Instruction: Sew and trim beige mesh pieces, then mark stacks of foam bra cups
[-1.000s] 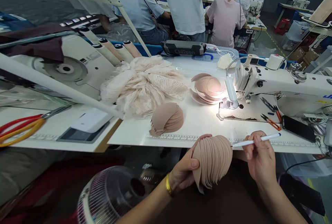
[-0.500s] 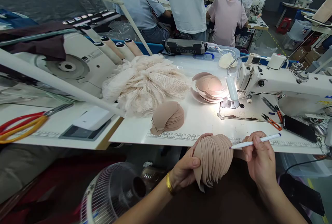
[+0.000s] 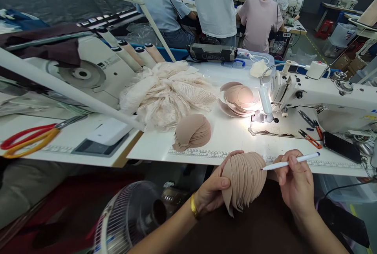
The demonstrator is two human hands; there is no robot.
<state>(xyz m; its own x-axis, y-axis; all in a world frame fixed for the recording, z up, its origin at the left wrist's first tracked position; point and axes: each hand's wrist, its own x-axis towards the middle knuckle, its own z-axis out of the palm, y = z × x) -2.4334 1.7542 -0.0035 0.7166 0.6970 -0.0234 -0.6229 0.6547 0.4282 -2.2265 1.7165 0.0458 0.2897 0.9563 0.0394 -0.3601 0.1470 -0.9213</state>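
My left hand [image 3: 213, 189] grips a fanned stack of beige fabric pieces [image 3: 244, 181], thumb on the near side and fingers behind. Between the thumb and fingers of my right hand [image 3: 297, 179] is a white marker pen [image 3: 290, 161]. Its dark tip meets the right edge of the stack, or sits very close to it. On the table just beyond lies a second beige stack [image 3: 193, 131]. A third pile of rounded pieces [image 3: 239, 99] rests under the lamp, left of the sewing machine's needle area.
A white sewing machine [image 3: 332, 93] stands at right, with orange-handled snips [image 3: 310, 139] and a black phone [image 3: 341, 147] by it. Cream lace [image 3: 167, 93] is heaped mid-table. Large scissors [image 3: 38, 136] lie at left. Below the table edge is a fan [image 3: 126, 214]. Several people sit or stand beyond.
The whole view has shifted slightly, so the table's contents appear a little further right. Both hands keep their grips, and the pen tip stays at the stack's right edge.
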